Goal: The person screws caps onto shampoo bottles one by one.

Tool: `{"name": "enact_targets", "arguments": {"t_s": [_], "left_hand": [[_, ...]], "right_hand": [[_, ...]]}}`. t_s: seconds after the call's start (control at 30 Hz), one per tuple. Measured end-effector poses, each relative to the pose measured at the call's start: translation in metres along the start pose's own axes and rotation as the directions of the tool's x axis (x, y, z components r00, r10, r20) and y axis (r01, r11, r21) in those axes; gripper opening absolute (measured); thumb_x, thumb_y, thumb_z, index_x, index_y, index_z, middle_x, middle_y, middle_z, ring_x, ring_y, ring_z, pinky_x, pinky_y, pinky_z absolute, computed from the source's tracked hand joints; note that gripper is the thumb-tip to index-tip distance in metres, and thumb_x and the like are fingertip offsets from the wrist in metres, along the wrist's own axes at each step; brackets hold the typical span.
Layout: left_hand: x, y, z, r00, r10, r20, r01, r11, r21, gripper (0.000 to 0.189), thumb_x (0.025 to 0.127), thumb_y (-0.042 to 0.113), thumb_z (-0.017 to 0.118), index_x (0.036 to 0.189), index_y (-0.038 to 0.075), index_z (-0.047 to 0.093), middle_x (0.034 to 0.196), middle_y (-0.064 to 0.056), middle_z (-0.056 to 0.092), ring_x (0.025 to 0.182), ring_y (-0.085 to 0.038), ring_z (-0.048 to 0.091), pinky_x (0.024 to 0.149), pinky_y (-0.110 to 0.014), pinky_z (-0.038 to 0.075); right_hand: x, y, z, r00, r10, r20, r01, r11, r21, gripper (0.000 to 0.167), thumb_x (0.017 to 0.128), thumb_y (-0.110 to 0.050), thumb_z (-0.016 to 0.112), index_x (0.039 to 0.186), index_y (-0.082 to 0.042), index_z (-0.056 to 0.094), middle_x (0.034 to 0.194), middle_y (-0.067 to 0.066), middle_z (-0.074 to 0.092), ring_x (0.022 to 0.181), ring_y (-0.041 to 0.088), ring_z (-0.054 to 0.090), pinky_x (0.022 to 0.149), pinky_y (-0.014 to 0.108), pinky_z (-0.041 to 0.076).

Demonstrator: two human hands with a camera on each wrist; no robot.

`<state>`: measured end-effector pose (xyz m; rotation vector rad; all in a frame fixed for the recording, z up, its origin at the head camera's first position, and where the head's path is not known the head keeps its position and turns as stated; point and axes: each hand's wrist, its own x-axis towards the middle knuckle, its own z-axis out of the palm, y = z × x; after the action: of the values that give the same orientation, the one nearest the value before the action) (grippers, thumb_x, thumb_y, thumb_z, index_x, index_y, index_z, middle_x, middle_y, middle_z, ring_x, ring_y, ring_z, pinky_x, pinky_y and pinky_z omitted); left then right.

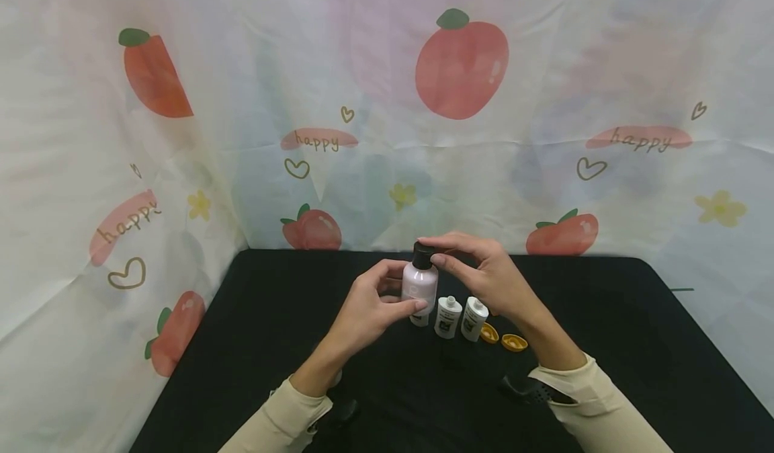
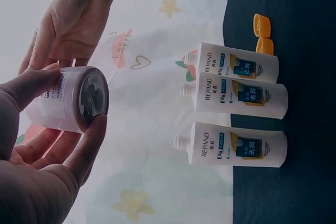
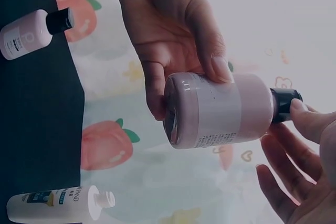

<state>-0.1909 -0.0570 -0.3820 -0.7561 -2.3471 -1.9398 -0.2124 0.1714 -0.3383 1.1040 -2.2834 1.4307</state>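
Note:
A pale pink bottle (image 1: 419,283) with a black cap (image 1: 423,257) is held up over the table. My left hand (image 1: 364,310) grips its body, thumb at the front near the base and fingers round the far side. With thumb and fingertips, my right hand (image 1: 494,277) pinches the black cap from the right. In the right wrist view the bottle (image 3: 218,109) lies sideways across the picture, and the cap (image 3: 286,104) is on its neck. Behind and below it stand three white bottles (image 2: 239,145) with bare necks, REPAND on their labels.
Two yellow caps (image 1: 514,343) lie right of the white bottles on the black-covered table (image 1: 290,345). A second pink bottle with a black cap (image 3: 26,35) stands on the table in the right wrist view. A fruit-printed curtain (image 1: 375,70) hangs behind and at the left.

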Motion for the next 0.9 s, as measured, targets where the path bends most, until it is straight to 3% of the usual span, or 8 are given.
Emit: {"name": "enact_targets", "arguments": {"t_s": [0.43, 0.9], "left_hand": [[-0.0010, -0.0014, 0.0004, 1.000, -0.005, 0.011, 0.005, 1.000, -0.026, 0.052, 0.087, 0.008, 0.081, 0.133, 0.011, 0.058, 0.126, -0.008, 0.062, 0.110, -0.023, 0.067, 0.088, -0.030, 0.059], [-0.0003, -0.0002, 0.0040, 1.000, 0.001, 0.024, 0.001, 0.998, -0.062, 0.052, 0.085, 0.006, 0.082, 0.131, 0.009, 0.059, 0.126, -0.010, 0.063, 0.108, -0.023, 0.067, 0.084, -0.030, 0.060]], "right_hand": [[0.0007, 0.0001, 0.0015, 1.000, 0.023, -0.010, -0.023, 1.000, -0.017, 0.040, 0.095, -0.005, 0.070, 0.134, -0.016, 0.066, 0.126, -0.003, 0.067, 0.110, 0.013, 0.064, 0.091, 0.026, 0.054], [0.0023, 0.0010, 0.0082, 0.996, 0.088, 0.025, -0.090, 0.994, 0.070, 0.041, 0.096, -0.008, 0.070, 0.135, -0.021, 0.065, 0.126, -0.002, 0.069, 0.108, 0.018, 0.068, 0.089, 0.033, 0.057]]}}
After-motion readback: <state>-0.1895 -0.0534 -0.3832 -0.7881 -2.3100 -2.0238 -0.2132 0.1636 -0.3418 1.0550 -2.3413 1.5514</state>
